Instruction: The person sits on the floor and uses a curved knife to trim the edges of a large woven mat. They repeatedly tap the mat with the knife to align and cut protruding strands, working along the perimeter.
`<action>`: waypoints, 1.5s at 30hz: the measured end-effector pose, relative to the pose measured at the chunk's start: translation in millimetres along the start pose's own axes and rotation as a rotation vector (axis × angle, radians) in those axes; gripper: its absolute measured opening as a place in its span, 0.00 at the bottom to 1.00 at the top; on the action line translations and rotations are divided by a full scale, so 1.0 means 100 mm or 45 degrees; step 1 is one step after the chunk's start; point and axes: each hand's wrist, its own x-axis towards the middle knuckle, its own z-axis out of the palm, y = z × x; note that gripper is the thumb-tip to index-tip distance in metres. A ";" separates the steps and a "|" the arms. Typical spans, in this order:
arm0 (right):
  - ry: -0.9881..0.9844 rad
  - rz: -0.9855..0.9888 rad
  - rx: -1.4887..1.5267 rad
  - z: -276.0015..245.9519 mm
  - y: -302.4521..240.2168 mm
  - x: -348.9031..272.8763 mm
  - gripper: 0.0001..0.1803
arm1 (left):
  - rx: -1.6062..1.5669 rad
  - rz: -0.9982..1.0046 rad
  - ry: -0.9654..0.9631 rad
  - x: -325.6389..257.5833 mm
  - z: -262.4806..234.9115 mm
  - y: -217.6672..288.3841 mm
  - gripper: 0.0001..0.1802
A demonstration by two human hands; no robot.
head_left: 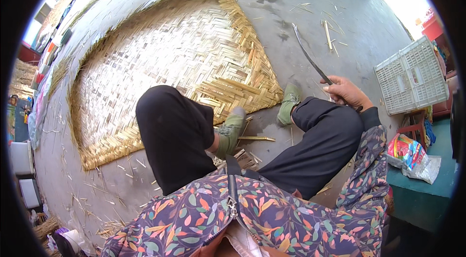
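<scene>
My right hand [347, 92] is closed round the handle end of a long, thin, curved knife [308, 56]. Its dark blade points up and away from my right knee, over the floor. In front of me lies a large woven reed mat [165, 53] with turned-up edges. Loose strips [228, 89] stick out along its near right border, close to my feet. The knife is apart from the mat, to the right of it. My left hand does not show; the left sleeve is hidden at the lower edge.
Cut reed scraps [327, 36] litter the grey floor. A white plastic crate [412, 76] stands tilted at the right, above a small red stool [414, 127]. A colourful plastic bag [412, 157] sits below it. Grey containers [22, 159] line the left side. My green shoes [290, 104] rest beside the mat's corner.
</scene>
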 end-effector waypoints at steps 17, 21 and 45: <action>0.201 -0.073 0.492 -0.21 0.39 -0.59 0.25 | 0.105 0.199 0.219 1.10 -0.43 0.83 0.22; 0.279 0.263 0.366 -0.20 0.41 -0.26 0.24 | 0.026 -0.029 0.747 1.71 -0.62 1.25 0.29; -0.426 -0.464 -1.369 0.94 0.15 4.25 0.50 | 0.405 -1.082 1.538 2.75 0.00 1.57 0.41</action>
